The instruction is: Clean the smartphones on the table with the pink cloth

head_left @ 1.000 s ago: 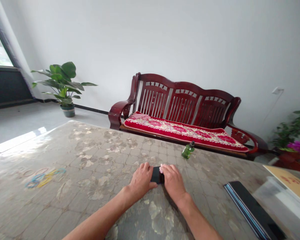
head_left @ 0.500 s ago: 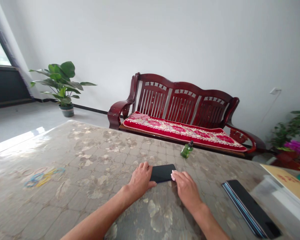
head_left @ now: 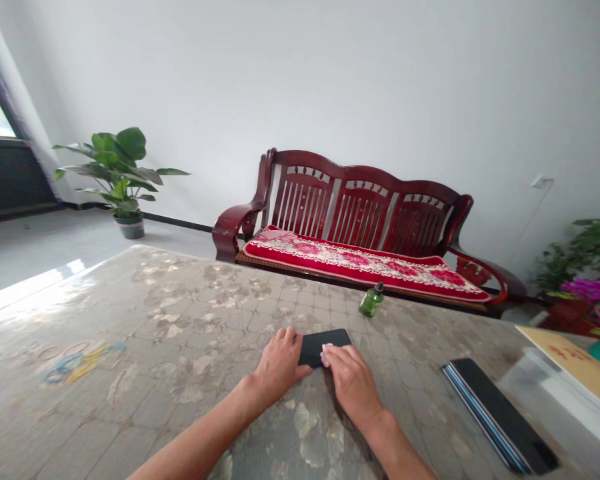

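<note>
Pink wad back at mid-phone, left hand steady

The right hand [head_left: 353, 383] has come in from the far end of the dark phone [head_left: 316, 342] toward the left hand [head_left: 279, 358]. The pink wad [head_left: 326, 354] pinched in its fingertips, at the right end half a second ago, now rests on the middle of the dark face. The left hand has barely shifted – thumb along the near edge, fingers at the far one, gripping the left end. The phone lies flat on the patterned table [head_left: 180, 393], between the two hands, so the stroke appears to be crossing a braced surface. Beyond the right hand stands a green bottle [head_left: 370, 304]; farther to its right – well apart – lies a stack of dark slabs [head_left: 503, 413].
</note>
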Tool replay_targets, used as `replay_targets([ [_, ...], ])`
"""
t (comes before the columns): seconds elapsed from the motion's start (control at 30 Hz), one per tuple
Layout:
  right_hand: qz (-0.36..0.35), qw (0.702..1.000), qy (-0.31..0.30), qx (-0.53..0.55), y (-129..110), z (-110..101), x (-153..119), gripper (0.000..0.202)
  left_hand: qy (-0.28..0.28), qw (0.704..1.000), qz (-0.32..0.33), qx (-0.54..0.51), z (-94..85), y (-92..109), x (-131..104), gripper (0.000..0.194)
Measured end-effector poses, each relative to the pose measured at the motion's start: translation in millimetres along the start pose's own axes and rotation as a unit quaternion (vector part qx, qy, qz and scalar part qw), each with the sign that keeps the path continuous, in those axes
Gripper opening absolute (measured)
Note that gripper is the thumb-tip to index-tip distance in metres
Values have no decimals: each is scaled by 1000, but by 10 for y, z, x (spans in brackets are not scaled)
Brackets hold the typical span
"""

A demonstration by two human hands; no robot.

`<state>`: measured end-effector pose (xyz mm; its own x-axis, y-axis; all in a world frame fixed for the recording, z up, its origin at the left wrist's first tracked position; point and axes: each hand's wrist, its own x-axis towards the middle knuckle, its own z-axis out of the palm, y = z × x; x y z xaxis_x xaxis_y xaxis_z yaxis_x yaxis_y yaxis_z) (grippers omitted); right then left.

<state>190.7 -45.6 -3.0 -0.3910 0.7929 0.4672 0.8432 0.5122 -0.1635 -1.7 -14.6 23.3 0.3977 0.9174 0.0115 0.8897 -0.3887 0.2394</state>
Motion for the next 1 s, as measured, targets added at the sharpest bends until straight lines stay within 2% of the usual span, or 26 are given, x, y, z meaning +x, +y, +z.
replay_targets([
  [0.1, 37, 999, 30, -21, 304, -56, -45, 29, 6, 1000, 4, 12, 23, 2, 11, 43],
  [0.17, 54, 997, 38, -33, 412, -72, -67, 31, 9, 1000, 7, 18, 41, 4, 24, 44],
  [0.27, 41, 998, 32, -23, 322, -51, -58, 29, 11, 1000, 8, 20, 61, 4, 38, 45],
  [0.4, -8, 1000, 14, 16, -50, 23, 18, 24, 14, 1000, 7, 23, 67, 4, 27, 42],
  [0.47, -16, 1000, 7, 25, -163, 46, 52, 22, 15, 1000, 7, 25, 60, 9, 15, 42],
  [0.57, -15, 999, 12, 32, -97, 40, 62, 23, 13, 1000, 7, 26, 43, 19, 5, 43],
  [0.73, 34, 998, 55, -6, 367, -29, -10, 32, 3, 1000, 2, 28, 21, 35, 12, 45],
  [0.8, 51, 997, 59, -19, 468, -43, -33, 33, 2, 1000, 0, 29, 22, 37, 19, 45],
  [0.87, 52, 997, 55, -17, 447, -36, -39, 33, 1, 1000, -1, 28, 29, 35, 25, 44],
  [1.0, 11, 999, 35, 17, 152, 20, -19, 28, 5, 1000, 1, 30, 42, 29, 34, 44],
])
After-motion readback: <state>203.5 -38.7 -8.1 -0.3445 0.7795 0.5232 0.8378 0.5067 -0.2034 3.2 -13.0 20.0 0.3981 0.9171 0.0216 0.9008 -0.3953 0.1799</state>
